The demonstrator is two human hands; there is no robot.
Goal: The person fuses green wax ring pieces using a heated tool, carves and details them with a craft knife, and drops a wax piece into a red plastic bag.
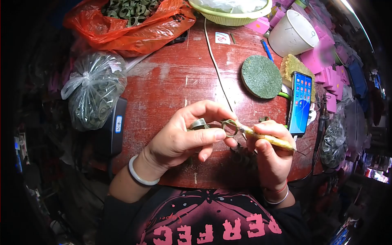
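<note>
My left hand (181, 132) is closed over the table, pinching a dark green ring-shaped piece (230, 130) between thumb and fingers. A second grey-green ring (199, 124) sits further back, between the thumb and the curled index finger. In my right hand (273, 153) is a slim yellow-handled tool (281, 142), gripped like a pen. Its front end points left and meets the green ring; the exact tip is too small to make out. Beneath my hands, several dark pieces (243, 157) lie in shadow on the red table (175, 85).
An orange-red bag (163, 34) of green rings and a tied clear bag (96, 92) stand left. Rightward are a round green pad (261, 76), a phone (301, 104), a sponge-like block (296, 67) and a white bucket (292, 34). A cable (212, 55) crosses the table.
</note>
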